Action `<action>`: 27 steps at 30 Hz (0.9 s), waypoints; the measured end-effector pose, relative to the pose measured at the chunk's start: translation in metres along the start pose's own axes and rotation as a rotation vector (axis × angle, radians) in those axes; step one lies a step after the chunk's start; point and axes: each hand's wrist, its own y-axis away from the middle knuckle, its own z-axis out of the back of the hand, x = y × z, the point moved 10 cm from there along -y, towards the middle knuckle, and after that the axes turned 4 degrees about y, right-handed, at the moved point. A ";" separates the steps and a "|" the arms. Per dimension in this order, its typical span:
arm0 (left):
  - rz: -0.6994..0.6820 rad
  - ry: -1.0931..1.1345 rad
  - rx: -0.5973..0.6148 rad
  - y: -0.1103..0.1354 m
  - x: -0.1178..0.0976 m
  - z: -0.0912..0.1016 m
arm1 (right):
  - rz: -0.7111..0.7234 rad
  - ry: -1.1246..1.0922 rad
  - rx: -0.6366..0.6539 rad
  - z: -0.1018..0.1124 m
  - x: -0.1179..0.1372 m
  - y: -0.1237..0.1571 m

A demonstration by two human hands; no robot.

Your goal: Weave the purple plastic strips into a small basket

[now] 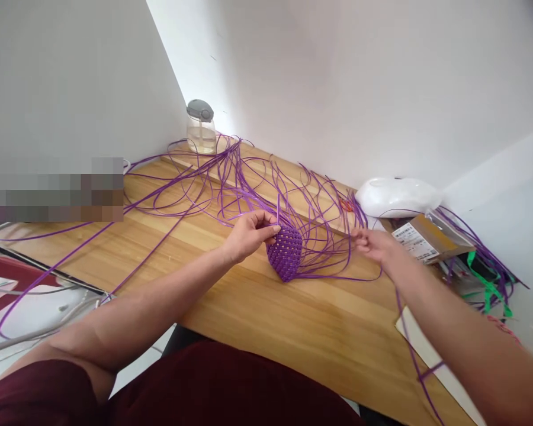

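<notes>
A purple woven piece, closely knotted with small gaps, stands on the wooden table in front of me. My left hand is closed in a pinch on its upper left edge, where one short strand end sticks up. Many long purple strands fan out from the weave across the table. Off to the right, my right hand has its fingers curled together beside a purple strand. It appears to pinch a strand that runs toward the weave, though the fingertips are small and slightly blurred.
A jug with a grey lid and pale liquid stands at the back corner. On the right are a white plastic bag, an opened cardboard package and green ribbon. Walls bound the wooden table. Part of the left side is pixelated.
</notes>
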 end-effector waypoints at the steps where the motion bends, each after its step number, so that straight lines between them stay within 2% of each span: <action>1: 0.002 -0.013 0.013 -0.002 0.000 -0.004 | 0.075 0.039 -0.070 0.007 0.033 -0.003; 3: 0.026 -0.036 0.057 -0.005 0.002 -0.013 | 0.268 0.075 -0.195 0.007 0.103 -0.001; 4: 0.040 -0.043 0.079 -0.005 0.005 -0.018 | 0.419 0.114 -0.250 0.000 0.138 0.006; 5: 0.056 -0.043 0.095 -0.004 0.008 -0.021 | 0.724 0.299 -0.262 -0.022 0.178 0.024; 6: 0.070 -0.034 0.103 -0.003 0.011 -0.022 | 0.876 0.453 -0.229 -0.049 0.193 0.036; 7: 0.080 -0.020 0.102 -0.002 0.014 -0.022 | 0.877 0.564 -0.141 -0.075 0.188 0.035; 8: 0.086 -0.002 0.095 -0.001 0.017 -0.020 | 0.754 0.637 -0.023 -0.097 0.166 0.026; 10: 0.094 0.030 0.077 0.001 0.022 -0.015 | 0.400 0.640 0.193 -0.124 0.095 0.009; 12: 0.089 0.054 0.063 0.002 0.024 -0.011 | 0.113 0.487 0.310 -0.129 0.026 0.003; 13: 0.084 0.064 0.060 0.002 0.025 -0.009 | 0.015 0.362 0.341 -0.127 0.001 0.002; 15: 0.072 0.081 0.062 0.002 0.025 -0.009 | -0.109 0.125 0.352 -0.119 -0.033 0.004; 18: 0.064 0.087 0.072 0.001 0.027 -0.010 | -0.152 -0.072 0.322 -0.107 -0.048 0.013; 21: 0.062 0.085 0.063 0.002 0.030 -0.009 | -0.051 -0.118 0.339 -0.110 -0.038 0.030; 24: 0.063 0.091 0.055 0.003 0.032 -0.009 | 0.092 -0.084 0.382 -0.121 -0.022 0.050; 27: 0.067 0.111 0.088 0.006 0.031 -0.014 | 0.214 0.047 0.386 -0.130 -0.010 0.064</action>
